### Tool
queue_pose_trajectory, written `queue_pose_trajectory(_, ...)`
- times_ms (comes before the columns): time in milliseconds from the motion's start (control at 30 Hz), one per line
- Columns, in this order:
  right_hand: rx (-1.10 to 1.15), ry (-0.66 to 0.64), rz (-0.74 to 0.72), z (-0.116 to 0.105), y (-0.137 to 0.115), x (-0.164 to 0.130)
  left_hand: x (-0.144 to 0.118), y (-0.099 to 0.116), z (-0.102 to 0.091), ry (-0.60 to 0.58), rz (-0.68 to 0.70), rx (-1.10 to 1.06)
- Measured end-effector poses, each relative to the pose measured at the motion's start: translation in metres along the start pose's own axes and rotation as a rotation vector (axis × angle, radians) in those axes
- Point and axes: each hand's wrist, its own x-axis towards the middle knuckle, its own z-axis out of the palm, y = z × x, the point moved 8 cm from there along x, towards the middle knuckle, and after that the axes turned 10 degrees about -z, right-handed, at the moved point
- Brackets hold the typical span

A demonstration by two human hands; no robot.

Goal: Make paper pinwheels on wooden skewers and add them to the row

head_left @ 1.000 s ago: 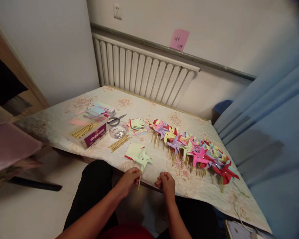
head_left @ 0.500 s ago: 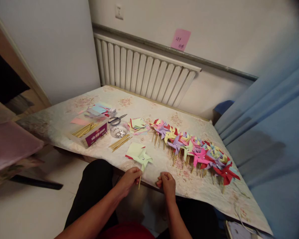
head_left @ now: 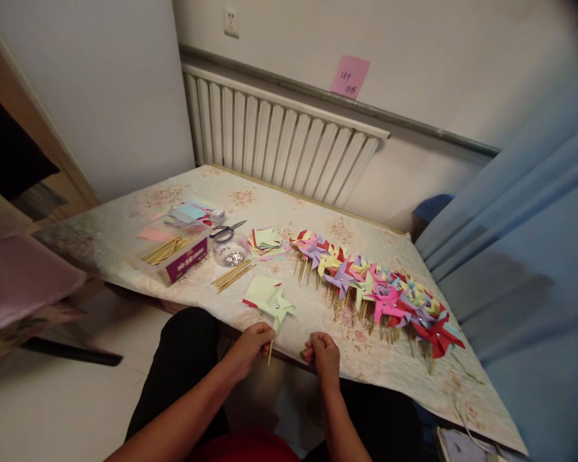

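Observation:
A pale green paper pinwheel [head_left: 278,307] on a thin wooden stick is pinched in my left hand [head_left: 256,341] at the table's front edge. The stick's lower end pokes out below my fingers. Apart from it, to the right, my right hand [head_left: 323,351] has its fingers curled in; whether anything small is between them is hidden. Behind the pinwheel lie green and red paper squares [head_left: 259,290]. Several loose sticks [head_left: 232,276] rest to the left, by a clear round bowl [head_left: 230,251] of small shiny pins.
Many finished pinwheels [head_left: 341,278] fill the table's right side. At left stand a purple-fronted box [head_left: 187,262] of sticks and scissors [head_left: 228,230]. More paper squares [head_left: 266,239] lie mid-table. A radiator [head_left: 279,138] backs the table; a blue curtain [head_left: 525,269] hangs at right.

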Motion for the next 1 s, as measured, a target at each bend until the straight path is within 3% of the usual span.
queue_pose_trajectory(1000,0.006,0.005,0.01,0.0009,-0.0026,-0.0007,-0.0012,0.0003,-0.0007,-0.001,-0.007,-0.015)
